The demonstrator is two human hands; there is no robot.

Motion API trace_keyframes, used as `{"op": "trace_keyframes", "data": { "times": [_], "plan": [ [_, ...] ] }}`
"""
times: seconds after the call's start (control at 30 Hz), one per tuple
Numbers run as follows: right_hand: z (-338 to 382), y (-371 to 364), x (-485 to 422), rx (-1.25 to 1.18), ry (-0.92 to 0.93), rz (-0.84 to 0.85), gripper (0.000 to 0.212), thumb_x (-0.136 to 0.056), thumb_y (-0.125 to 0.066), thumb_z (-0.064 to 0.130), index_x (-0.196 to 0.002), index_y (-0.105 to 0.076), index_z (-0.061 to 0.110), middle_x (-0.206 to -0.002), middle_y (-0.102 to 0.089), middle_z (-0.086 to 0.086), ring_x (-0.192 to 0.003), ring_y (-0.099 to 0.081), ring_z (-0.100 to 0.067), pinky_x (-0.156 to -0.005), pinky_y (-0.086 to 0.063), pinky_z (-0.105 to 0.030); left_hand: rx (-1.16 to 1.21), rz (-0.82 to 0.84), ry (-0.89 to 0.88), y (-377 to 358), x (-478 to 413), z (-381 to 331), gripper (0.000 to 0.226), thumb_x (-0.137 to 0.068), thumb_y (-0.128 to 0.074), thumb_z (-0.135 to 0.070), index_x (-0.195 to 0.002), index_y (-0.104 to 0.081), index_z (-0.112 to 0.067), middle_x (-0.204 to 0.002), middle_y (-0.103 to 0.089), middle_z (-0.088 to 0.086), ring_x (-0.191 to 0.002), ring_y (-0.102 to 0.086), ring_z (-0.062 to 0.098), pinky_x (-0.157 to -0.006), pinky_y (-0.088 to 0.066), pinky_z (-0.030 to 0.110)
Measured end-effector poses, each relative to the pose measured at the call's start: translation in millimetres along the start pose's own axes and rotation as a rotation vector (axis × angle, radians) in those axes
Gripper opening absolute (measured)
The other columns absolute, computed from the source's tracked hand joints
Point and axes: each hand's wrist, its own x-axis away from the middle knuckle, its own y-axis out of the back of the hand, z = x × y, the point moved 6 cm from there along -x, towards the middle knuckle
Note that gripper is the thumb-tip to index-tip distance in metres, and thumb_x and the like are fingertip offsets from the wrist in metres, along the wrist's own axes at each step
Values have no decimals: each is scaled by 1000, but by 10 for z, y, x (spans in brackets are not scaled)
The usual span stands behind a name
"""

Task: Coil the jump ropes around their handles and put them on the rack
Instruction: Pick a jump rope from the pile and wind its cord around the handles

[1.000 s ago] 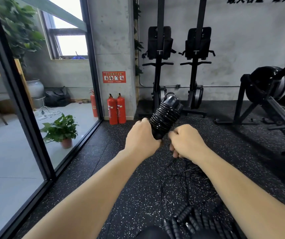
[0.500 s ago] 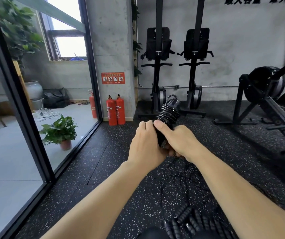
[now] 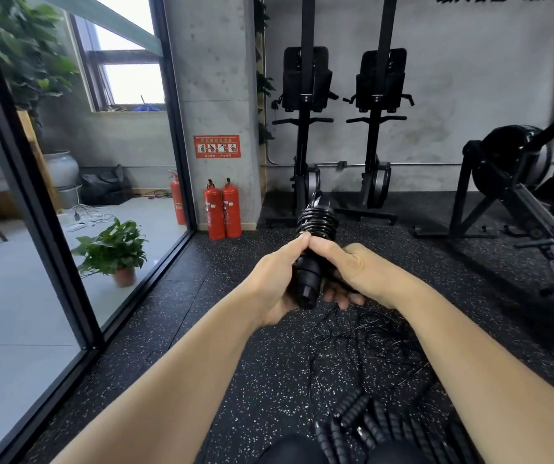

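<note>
Coiling of this rope looks nearly done: the left hand [image 3: 277, 279] and right hand [image 3: 361, 272] both grip the wound jump rope handles [image 3: 315, 229], thumbs meeting on the coil, tip toward 12 o'clock. At 6 o'clock uncoiled ropes [image 3: 369, 349] lie on the floor [image 3: 202, 329] (no rack in view); next, I judge, the loose end needs securing.

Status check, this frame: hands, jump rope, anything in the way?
Left hand and right hand both grip the handles. Rope coil wound round their upper part. Loose ropes tangled on floor below; no rack visible.
</note>
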Motion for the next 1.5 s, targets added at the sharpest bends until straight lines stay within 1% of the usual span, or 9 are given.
{"op": "trace_keyframes", "data": {
  "times": [0.2,0.4,0.53,0.73,0.93,1.07,1.23,1.37,1.5],
  "plan": [
    [-14,-7,-11,159,-42,-180,97,-85,-22,79,-71,-69,-5,-60,-69,-16,-40,-59,-21,-42,-43,-24,54,-148,-84,-106,23,-79,47,-104,-41,-46,-96,-65,-6,-70,-68,10,-61,-60,25,-57,-46,34],
    [38,21,38,295,-60,-408,87,-85,-18,79,-66,-62,7,-64,-66,-10,-62,-65,-27,-71,-57,-42,-21,-277,-149,-109,-21,-96,45,-103,-41,-45,-87,-66,-11,-64,-72,1,-56,-67,19,-68,-52,37],
    [78,-3,173,215,73,-512,61,-82,-44,73,-82,-58,13,-71,-67,-6,-66,-66,-25,-66,-56,-43,0,-316,-179,-24,-69,-132,46,-104,-42,-43,-88,-68,-8,-70,-72,5,-59,-68,16,-55,-55,26],
    [100,-22,201,361,218,-427,8,-91,-57,16,-86,-62,14,-76,-66,-3,-73,-62,-25,-68,-51,-40,82,-337,-155,104,-87,-88,41,-103,-45,-42,-91,-63,-7,-67,-69,5,-54,-65,16,-46,-48,24],
    [229,-131,269,740,459,-510,14,-92,-58,11,-79,-54,9,-71,-56,-4,-62,-54,-29,-55,-44,-41,-54,-328,-183,181,-109,-85,50,-99,-44,-52,-93,-61,-5,-76,-64,11,-67,-59,25,-62,-46,31],
    [258,-209,268,967,474,-547,26,-70,-78,2,-69,-53,12,-56,-49,0,-38,-46,-26,-39,-25,-26,-186,-343,-229,234,-136,-47,80,-68,-42,-77,-107,-58,-9,-94,-62,11,-84,-57,27,-74,-44,40],
    [285,-218,303,920,562,-581,10,-87,-65,17,-81,-61,10,-65,-55,0,-41,-49,-24,-36,-32,-28,-172,-355,-247,279,-142,-19,75,-63,-38,-74,-102,-56,-14,-92,-58,9,-81,-55,23,-70,-43,36],
    [269,-177,284,850,606,-605,30,-92,-44,31,-81,-63,10,-66,-56,1,-47,-53,-25,-38,-42,-37,-207,-333,-280,287,-160,-6,66,-64,-34,-70,-92,-54,-14,-91,-51,6,-80,-49,21,-70,-38,38],
    [341,-196,265,973,603,-591,25,-76,-74,15,-63,-53,13,-55,-52,2,-39,-49,-25,-34,-27,-26,-253,-306,-314,313,-183,35,54,-68,-37,-63,-86,-44,-12,-79,-49,1,-69,-47,18,-64,-39,35]
  ]
}}
